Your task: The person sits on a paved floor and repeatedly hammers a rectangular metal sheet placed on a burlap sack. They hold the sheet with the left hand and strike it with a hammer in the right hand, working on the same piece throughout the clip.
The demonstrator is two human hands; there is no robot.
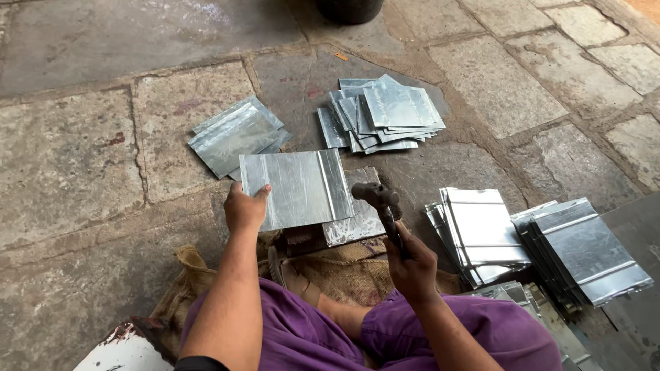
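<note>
While our left hand (244, 208) pinches the near-left edge of a ribbed metal sheet (300, 187), our right hand (411, 266) wraps tight round a hammer (382, 206) just right of it. Sheet stacks (481, 232) lie beyond the right hand.

— Left hand (245, 208)?
— Reaching forward, forearm straight, fingers clamped shut in a pinch.
— Right hand (411, 264)?
— Drawn closer in, wrist bent, closed in a fist-like grip.
</note>
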